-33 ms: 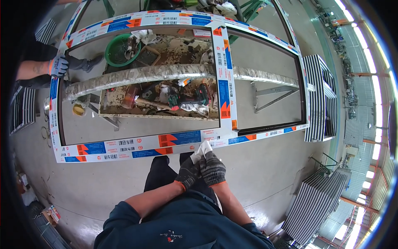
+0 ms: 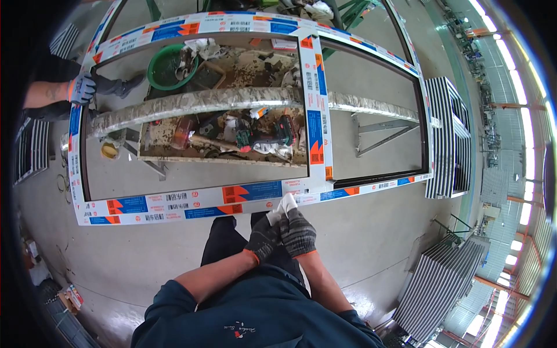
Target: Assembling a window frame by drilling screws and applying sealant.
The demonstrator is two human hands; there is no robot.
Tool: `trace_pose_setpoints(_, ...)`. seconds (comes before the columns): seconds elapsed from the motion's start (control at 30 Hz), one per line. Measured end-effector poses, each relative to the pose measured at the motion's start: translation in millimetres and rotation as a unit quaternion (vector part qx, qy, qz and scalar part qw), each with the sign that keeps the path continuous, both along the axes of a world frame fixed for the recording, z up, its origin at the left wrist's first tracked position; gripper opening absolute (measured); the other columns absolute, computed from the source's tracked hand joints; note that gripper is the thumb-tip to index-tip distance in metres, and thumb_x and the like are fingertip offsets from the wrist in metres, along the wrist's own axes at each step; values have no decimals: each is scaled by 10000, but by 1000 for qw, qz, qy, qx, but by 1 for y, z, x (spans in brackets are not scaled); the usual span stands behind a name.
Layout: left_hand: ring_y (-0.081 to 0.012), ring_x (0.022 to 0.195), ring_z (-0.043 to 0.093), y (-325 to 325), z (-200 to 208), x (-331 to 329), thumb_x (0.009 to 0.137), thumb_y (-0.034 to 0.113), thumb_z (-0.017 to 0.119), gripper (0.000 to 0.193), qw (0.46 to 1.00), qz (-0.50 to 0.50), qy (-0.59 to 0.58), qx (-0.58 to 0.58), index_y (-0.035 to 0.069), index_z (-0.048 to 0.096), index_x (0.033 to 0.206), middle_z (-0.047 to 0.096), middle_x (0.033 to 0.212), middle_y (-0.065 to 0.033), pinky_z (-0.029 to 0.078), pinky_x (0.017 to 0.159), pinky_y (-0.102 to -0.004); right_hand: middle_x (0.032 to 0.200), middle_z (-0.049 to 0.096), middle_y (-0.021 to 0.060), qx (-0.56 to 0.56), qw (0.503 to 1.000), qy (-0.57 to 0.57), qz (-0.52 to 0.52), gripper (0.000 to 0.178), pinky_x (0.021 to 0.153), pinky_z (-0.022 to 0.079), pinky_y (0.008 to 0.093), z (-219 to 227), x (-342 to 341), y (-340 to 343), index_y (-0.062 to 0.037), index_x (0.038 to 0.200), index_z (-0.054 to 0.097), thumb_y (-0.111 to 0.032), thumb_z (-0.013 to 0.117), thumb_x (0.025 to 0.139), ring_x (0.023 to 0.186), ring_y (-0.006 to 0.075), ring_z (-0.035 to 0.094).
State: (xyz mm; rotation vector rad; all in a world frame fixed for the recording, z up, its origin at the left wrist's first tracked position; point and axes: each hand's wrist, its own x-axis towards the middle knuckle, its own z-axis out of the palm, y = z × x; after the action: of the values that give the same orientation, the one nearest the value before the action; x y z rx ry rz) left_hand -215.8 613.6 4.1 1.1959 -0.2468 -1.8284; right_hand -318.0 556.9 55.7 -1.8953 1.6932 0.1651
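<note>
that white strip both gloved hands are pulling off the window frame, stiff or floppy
Probably floppy: the white strip bends where the left hand and right hand pinch it. Likely light, a thin film like the printed wrap on the window frame. It may tear.

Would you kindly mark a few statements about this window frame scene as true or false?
1. Both gloved hands, left hand and right hand, pinch a small white piece together. True.
2. The window frame leans upright against a wall. False: it lies flat across a workbench.
3. A green bowl sits below the frame's far left part. True.
4. Nobody else touches the frame. False: another person's gloved hand grips its left edge.
</note>
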Motion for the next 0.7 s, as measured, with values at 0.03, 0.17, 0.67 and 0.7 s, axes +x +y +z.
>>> trace_pose_setpoints(0.03, -104, 861, 592, -3, 1, 3, 950, 97, 538, 317, 999, 3, 39, -14, 49, 519, 1262, 619, 1020, -23, 513, 735, -242, 1057, 627, 215, -16, 999, -28, 2, 570, 776, 497, 445, -6, -5, 0, -94, 1419, 322, -203, 528, 899, 940, 402, 609)
trace_pose_setpoints(0.17, -80, 758, 571, 0, 18, 14, 947, 107, 542, 293, 1000, -21, 1, -18, 46, 544, 1234, 628, 928, 1, 488, 661, -232, 1034, 626, 236, -43, 995, -93, -10, 583, 759, 492, 462, -12, -6, 16, -95, 1435, 294, -215, 525, 913, 900, 418, 610)
trace_pose_setpoints(0.67, -97, 738, 593, 6, 22, 38, 938, 91, 534, 143, 997, -22, -70, -31, 29, 596, 1050, 638, 876, -26, 494, 636, -250, 1001, 635, 223, 6, 995, -98, -4, 527, 722, 497, 454, -14, 15, 12, -68, 1391, 363, -220, 517, 909, 892, 391, 620)
trace_pose_setpoints(0.7, -103, 739, 596, 5, 25, 39, 935, 89, 537, 143, 998, -19, -61, -17, 28, 595, 1050, 641, 882, -28, 497, 636, -254, 960, 636, 216, 0, 993, -116, 0, 539, 704, 495, 461, -11, 16, 12, -75, 1399, 346, -223, 512, 908, 858, 392, 620)
